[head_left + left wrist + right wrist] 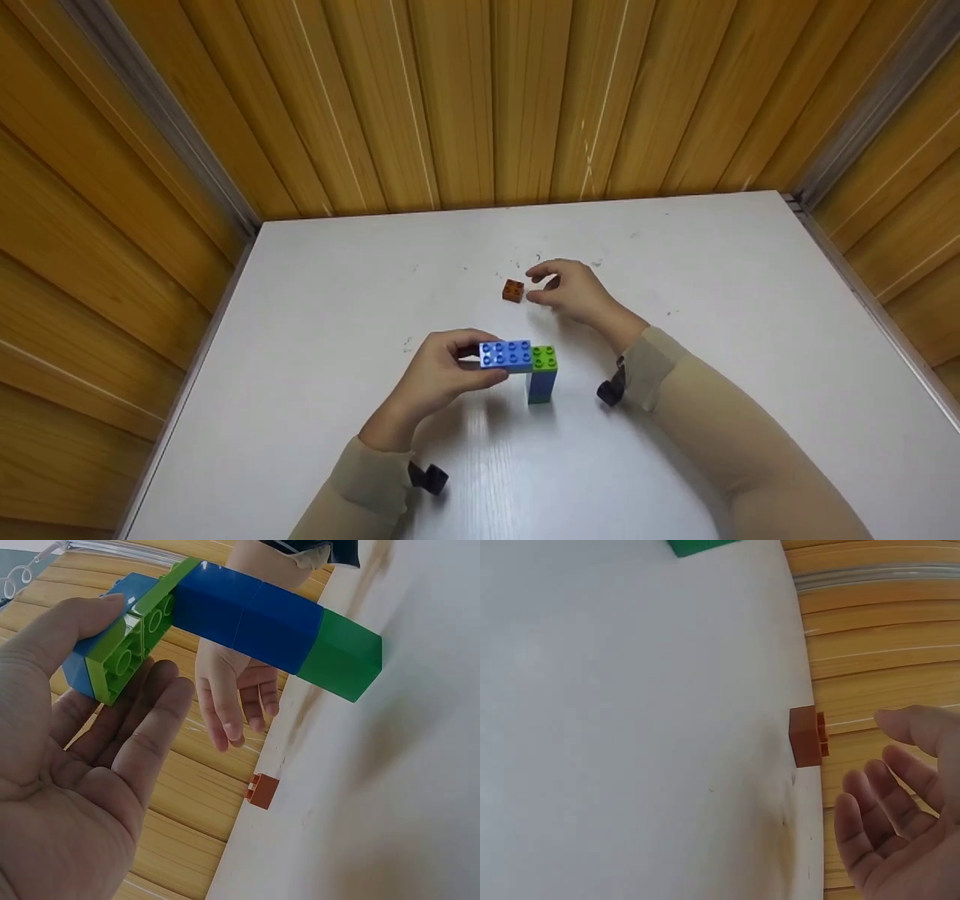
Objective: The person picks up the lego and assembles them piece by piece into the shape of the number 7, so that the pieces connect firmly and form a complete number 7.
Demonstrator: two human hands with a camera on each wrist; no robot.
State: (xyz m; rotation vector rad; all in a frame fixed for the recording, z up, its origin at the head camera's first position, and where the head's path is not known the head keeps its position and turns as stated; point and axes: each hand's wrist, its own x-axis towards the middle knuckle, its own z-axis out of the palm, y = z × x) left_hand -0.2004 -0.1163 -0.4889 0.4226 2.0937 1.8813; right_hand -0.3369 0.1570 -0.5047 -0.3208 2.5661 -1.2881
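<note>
My left hand (pixel 442 369) pinches a long blue toy brick (pixel 505 355) between thumb and fingers. That brick sits on a lime green brick (pixel 154 619), which juts out leftward from the top of a small tower. Below it are dark blue bricks (pixel 247 609) stacked on a green brick (pixel 341 656), whose foot stands on the table. Farther back lies a small orange-brown brick (pixel 513 291), studs up. Just right of it my right hand (pixel 576 292) hovers, thumb and fingers apart, touching nothing.
The white table (pixel 337 285) meets a wood-patterned panel wall (pixel 465 105) at the back, with similar walls on both sides. Black wrist cameras stick out from both sleeves, the right one (pixel 611 391) near the tower. Small dark marks dot the tabletop.
</note>
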